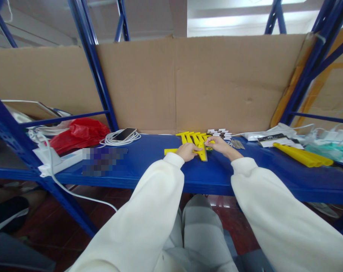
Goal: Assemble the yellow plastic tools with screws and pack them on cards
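Note:
A yellow scraper point(201, 154) with a wide flat head and a metal blade edge lies in my left hand point(187, 152), whose fingers are wrapped round its handle. The handle's end sticks out to the left of that hand. At the blade side of the head, my right hand point(219, 146) has thumb and fingers pinched together; whatever is between them is too small to make out. Just behind my hands, several more yellow scrapers point(189, 136) lie side by side in a row. Small black-and-white boxes point(220, 133) are grouped beyond my right hand.
A blue shelf point(148, 166) carries everything, with a cardboard panel point(171, 87) behind. On the left are a coiled white cable point(110, 139), a phone point(125, 133), a red bag point(79, 134) and a power strip point(66, 160). Yellow tube-like pieces point(303, 155) lie at right.

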`<state>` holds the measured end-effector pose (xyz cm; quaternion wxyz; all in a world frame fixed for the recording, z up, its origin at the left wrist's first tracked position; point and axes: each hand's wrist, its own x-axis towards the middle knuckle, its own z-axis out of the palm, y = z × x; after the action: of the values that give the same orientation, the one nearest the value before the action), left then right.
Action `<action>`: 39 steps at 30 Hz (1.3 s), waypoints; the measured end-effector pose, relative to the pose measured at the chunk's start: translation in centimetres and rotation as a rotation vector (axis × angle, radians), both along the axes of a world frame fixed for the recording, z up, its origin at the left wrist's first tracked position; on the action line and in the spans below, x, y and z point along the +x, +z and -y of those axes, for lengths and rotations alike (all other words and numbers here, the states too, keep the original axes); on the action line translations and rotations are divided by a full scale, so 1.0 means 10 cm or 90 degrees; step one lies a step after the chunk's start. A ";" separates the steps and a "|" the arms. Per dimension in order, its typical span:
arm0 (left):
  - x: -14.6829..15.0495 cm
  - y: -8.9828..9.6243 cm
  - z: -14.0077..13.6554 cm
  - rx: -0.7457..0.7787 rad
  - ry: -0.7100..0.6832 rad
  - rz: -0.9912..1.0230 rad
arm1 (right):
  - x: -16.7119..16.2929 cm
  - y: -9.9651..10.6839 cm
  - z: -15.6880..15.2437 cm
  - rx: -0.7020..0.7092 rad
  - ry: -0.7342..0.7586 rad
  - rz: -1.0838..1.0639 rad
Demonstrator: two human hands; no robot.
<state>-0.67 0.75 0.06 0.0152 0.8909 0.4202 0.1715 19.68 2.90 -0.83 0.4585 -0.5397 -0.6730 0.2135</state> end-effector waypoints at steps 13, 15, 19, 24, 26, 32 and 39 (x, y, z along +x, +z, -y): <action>0.04 -0.03 -0.01 0.040 -0.020 -0.018 | 0.04 -0.16 -0.27 0.147 0.025 0.139; 0.04 -0.02 0.00 0.044 -0.018 -0.021 | 0.03 -0.16 -0.29 0.168 0.028 0.163; 0.04 -0.01 0.02 0.044 -0.014 -0.042 | 0.02 -0.16 -0.30 0.203 0.027 0.199; 0.03 0.00 0.03 0.044 -0.017 -0.050 | 0.00 -0.18 -0.29 0.215 0.004 0.227; 0.03 0.00 0.03 0.048 -0.019 -0.051 | -0.01 -0.18 -0.28 0.201 -0.022 0.238; 0.03 -0.01 0.03 0.058 -0.020 -0.062 | -0.04 -0.16 -0.27 0.152 -0.054 0.249; 0.04 0.00 0.03 0.072 -0.027 -0.041 | -0.07 -0.21 -0.29 0.122 -0.106 0.093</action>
<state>-0.30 0.43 0.03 -0.0451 0.9041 0.3913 0.1656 19.03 5.84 -2.94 0.4738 -0.5617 -0.6747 0.0697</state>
